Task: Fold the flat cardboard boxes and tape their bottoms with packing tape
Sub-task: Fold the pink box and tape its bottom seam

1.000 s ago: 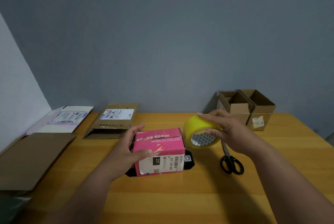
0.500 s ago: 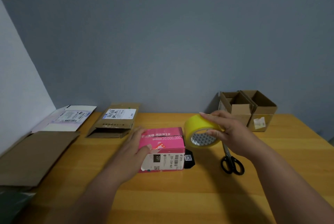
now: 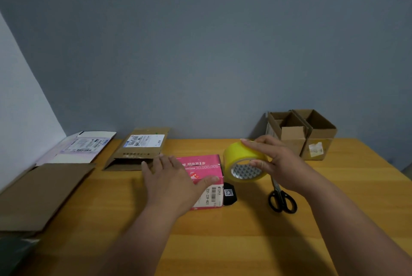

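Here we list the wooden table (image 3: 256,242) first, the largest item, set against a grey wall. On its left edge we record a plain flat brown cardboard sheet (image 3: 42,193); behind it a flat white-labelled box (image 3: 82,148), and beside that a flat brown mailer box (image 3: 138,148) with a shipping label. At the far right corner we note two folded brown boxes (image 3: 301,133), upright, open at the top, touching each other. Near the table's middle stands the pink box (image 3: 207,175), assembled, a black flap (image 3: 229,193) showing at its right base. Our left hand (image 3: 171,182) lies flat on the pink box, fingers straight and spread, thumb along the front top edge. Our right hand (image 3: 276,162) grips the yellow tape roll (image 3: 243,159), fingers over its top and thumb at the core, held just right of the pink box and above the table. Black-handled scissors (image 3: 282,200) lie on the table under the right wrist.
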